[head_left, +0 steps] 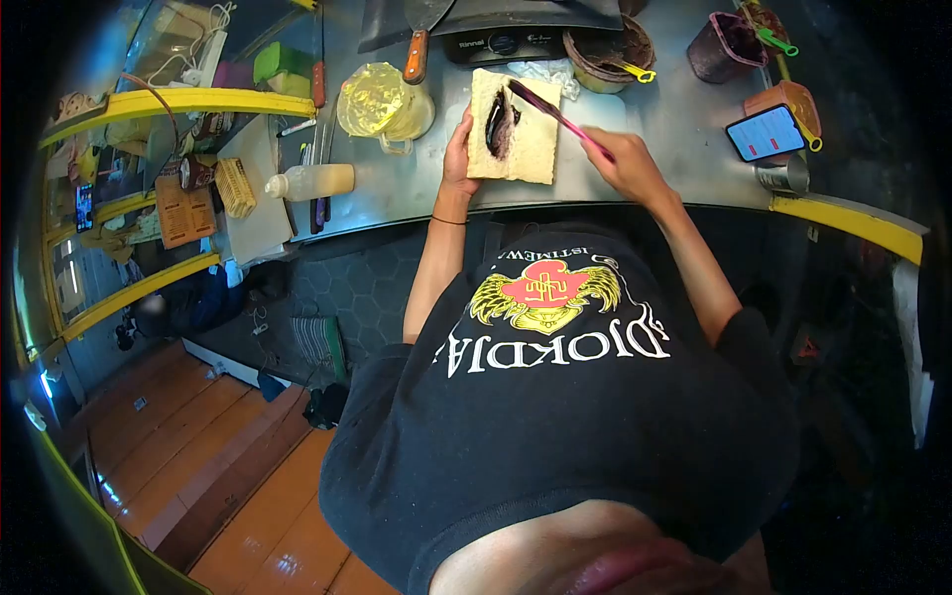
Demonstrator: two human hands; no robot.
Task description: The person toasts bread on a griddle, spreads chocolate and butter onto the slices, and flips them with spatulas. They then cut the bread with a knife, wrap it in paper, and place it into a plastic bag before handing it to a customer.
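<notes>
A slab of pale bread (536, 149), opened out flat, rests in my left hand (458, 157), whose fingers go under its left edge. Dark brown spread (496, 124) lies in a glossy streak on the bread's left half, with a thinner smear around it. My right hand (627, 167) is closed around the pink handle of a spreading knife (560, 119). The knife slants up to the left, and its dark-coated tip is over the upper middle of the bread. The parts of my left fingers beneath the bread are hidden.
Behind the bread is a Rinnai stove (486, 44). Tubs of dark spread (602, 74) stand at the upper right, near a phone (765, 133) and a tin can (783, 177). To the left are a lidded jug (382, 104), a squeeze bottle (312, 181) and an orange-handled scraper (416, 58).
</notes>
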